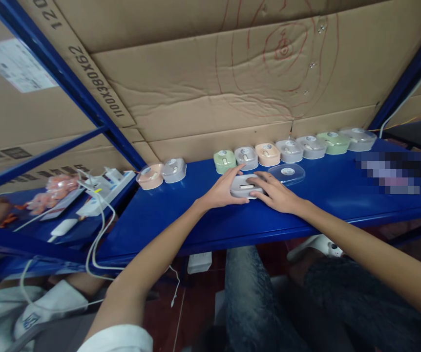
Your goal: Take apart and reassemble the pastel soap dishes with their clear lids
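**Grey case held between both hands on the blue shelf**

Grey case [246, 186] sits on the blue shelf [181, 220], clasped from both sides. The left hand [222, 189] grips its left end, thumb lying over the top edge and fingers curled against the side. The right hand [274, 193] grips the right end, fingers laid over the top. Just beyond the right hand's knuckles lies a clear lid [287, 173], flat on the shelf. Past the fingertips of both hands runs a row of small cases [291, 149] in green, grey and peach along the cardboard wall [232, 88]. Well off to the outer side of the left hand stand a peach case [149, 176] and another grey one [174, 169], with a white power strip [104, 190] and cables farther out.
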Demonstrator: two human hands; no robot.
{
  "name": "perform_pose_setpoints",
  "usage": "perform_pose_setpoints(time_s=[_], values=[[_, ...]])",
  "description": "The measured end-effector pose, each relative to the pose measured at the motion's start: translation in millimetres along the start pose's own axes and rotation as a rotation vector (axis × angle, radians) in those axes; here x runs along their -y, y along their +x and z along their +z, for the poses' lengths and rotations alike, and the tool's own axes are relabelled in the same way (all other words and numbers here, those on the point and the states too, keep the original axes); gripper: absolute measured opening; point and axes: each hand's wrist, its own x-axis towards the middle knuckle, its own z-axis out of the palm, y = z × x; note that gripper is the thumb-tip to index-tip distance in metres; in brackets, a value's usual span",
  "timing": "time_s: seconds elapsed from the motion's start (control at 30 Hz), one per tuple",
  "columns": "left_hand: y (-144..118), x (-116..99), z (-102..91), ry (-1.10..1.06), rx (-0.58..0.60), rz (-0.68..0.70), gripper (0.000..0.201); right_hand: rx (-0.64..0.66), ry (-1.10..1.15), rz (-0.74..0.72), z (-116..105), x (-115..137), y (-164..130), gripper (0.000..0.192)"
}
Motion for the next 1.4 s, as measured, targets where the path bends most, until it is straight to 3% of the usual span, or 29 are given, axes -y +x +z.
perform_pose_setpoints(time_s=[1.4], values=[[-2.5,1.2,1.0,0.052,0.055,-0.024,0.127,-0.058,-0.128,-0.080,-0.1,5.4,-2.0,0.051]])
